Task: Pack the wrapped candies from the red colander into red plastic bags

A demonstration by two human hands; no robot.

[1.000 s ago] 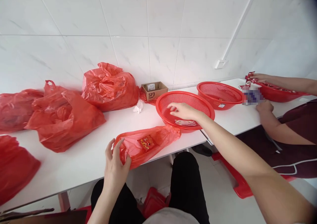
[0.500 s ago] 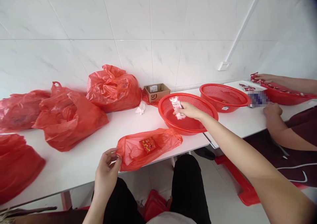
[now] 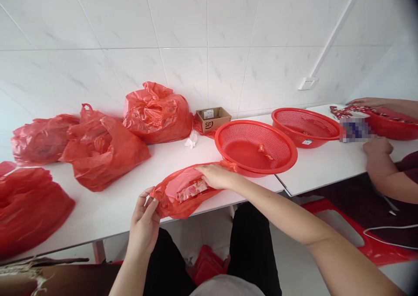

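Note:
A thin red plastic bag point(image 3: 170, 200) lies at the near edge of the white table point(image 3: 111, 204). My left hand point(image 3: 145, 219) pinches its left rim. My right hand point(image 3: 217, 176) rests on the bag's top right, fingers pressed onto the plastic. Small printed packets point(image 3: 192, 189) show inside the bag, just left of those fingers. Behind the bag stands a red mesh basket point(image 3: 256, 145) with two small red pieces on its bottom.
Several stuffed red bags point(image 3: 101, 150) sit along the wall on the left. A small cardboard box point(image 3: 212, 118) stands behind the basket. A second red basket point(image 3: 305, 126) lies further right. Another person's hands point(image 3: 377, 145) work at a third basket point(image 3: 392, 121).
My right hand lifted a pale packet out of the red basket and came down to the thin bag, where a packet now shows. My left hand shifted its hold on the bag's rim.

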